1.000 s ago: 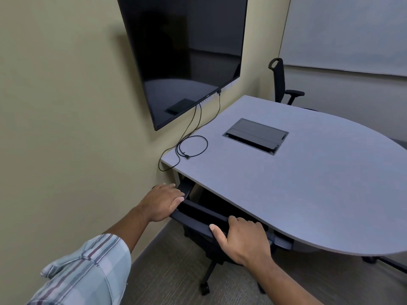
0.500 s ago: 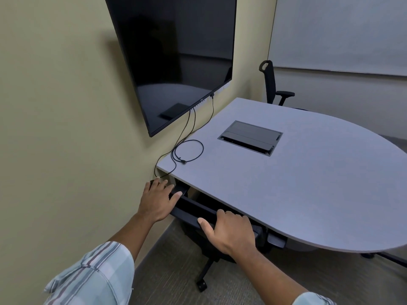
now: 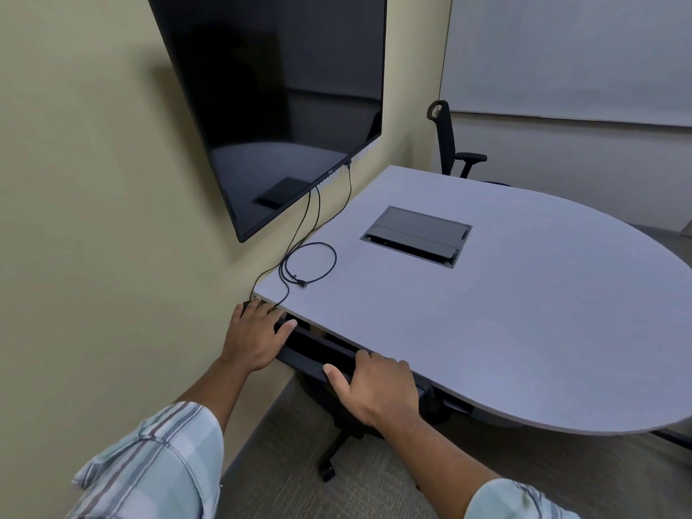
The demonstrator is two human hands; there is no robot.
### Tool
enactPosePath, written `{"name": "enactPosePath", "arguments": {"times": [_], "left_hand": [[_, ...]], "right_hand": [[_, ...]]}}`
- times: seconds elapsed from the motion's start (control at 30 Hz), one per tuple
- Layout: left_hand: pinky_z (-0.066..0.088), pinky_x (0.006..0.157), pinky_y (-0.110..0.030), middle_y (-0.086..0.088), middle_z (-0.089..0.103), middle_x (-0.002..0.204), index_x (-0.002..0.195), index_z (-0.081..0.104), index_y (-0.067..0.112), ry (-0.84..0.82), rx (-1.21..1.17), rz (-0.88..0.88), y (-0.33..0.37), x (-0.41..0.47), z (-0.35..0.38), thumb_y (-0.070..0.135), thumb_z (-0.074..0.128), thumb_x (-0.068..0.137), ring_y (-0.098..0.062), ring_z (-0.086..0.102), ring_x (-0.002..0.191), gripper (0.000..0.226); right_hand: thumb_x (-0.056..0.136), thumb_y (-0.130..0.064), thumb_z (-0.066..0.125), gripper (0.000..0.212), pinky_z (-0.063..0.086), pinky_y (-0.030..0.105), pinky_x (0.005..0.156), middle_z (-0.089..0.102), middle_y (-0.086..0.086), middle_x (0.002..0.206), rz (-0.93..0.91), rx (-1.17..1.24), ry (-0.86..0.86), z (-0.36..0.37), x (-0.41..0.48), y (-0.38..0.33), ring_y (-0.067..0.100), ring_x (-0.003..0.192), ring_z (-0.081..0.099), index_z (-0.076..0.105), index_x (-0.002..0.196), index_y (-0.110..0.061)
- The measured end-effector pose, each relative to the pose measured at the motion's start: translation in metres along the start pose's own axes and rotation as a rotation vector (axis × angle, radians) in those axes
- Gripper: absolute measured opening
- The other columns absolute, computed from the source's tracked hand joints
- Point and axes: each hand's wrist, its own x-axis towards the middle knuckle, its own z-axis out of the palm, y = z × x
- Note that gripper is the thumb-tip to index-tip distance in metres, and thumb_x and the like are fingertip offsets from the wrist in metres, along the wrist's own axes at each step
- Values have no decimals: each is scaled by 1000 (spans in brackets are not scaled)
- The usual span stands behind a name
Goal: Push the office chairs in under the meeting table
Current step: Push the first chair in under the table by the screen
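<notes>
So both of my hands were on the top edge of the black office chair (image 3: 318, 354), whose backrest sat right at the near rim of the grey rounded meeting table (image 3: 524, 312), with the seat hidden beneath the tabletop. My left hand (image 3: 254, 339) lay flat on the left end of the backrest, fingers spread and nearly straight, pressing rather than clasping; their tips reached the table's near-left corner beside the wall. My right hand (image 3: 378, 387) was curled over the right part of the same edge, thumb stretched along the near side, fingers hooked over the far side where I could not see their tips.

I judged the chair a fairly heavy thing, yet easy to move, since one castor (image 3: 326, 471) showed on the carpet below and would roll. The carpet would drag a little. The backrest frame looked stiff and matt, not slippery, so the top edge was the sensible place to hold, hands apart to keep it from swivelling. The thin black cable (image 3: 310, 264) looped on the table's left near corner hung close to my left fingers, worth avoiding. A second black chair (image 3: 447, 144) stood at the far side, near the wall.
</notes>
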Motion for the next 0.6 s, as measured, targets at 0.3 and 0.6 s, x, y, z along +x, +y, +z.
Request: {"name": "enactPosePath", "arguments": {"times": [0.3,0.6], "left_hand": [[17,131,-51,0,54,164,155,59,23,-18,46,45,-15,37,-4,69,20,102,-26,32,160,80],[16,131,-52,-1,57,162,152,63,25,12,17,55,-11,60,2,66,38,110,-28,36,159,64]], "right_hand": [[93,-88,4,96,48,46,78,71,6,92,25,-20,-4,4,32,-13,31,82,67,66,104,-15],[92,-90,4,95,53,47,83,69,3,89,55,-17,1,5,55,1,29,80,65,65,103,-18]]}}
